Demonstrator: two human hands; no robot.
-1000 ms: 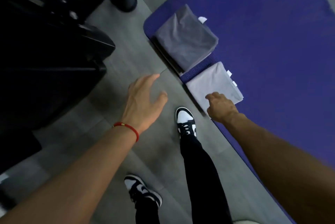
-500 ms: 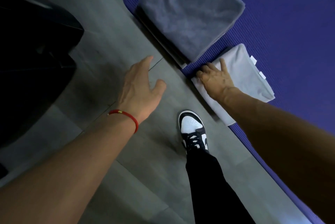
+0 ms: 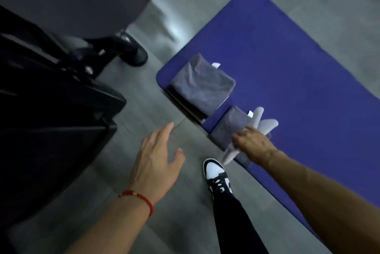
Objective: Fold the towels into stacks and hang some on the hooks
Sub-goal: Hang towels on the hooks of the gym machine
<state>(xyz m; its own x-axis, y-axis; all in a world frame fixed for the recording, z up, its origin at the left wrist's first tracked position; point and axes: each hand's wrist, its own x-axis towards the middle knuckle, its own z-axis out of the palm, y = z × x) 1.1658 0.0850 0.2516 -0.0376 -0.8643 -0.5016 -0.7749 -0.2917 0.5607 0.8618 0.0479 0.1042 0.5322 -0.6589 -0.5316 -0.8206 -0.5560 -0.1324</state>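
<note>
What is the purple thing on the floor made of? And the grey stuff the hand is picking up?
The purple mat looks like soft foam or rubber: matte, with a fine ribbed grain and rounded corners. The light grey towel that the right hand grips looks like thin, soft cloth, since it bends and droops. The dark grey towel stack looks fuzzy, probably microfibre.

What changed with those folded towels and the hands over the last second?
The right hand, which lay flat on the pale grey folded towel half a second ago, now grips it and has lifted it off a darker grey towel beneath. The open left hand still hovers over the floor; the larger dark grey folded towel stack stays on the purple mat.
</note>
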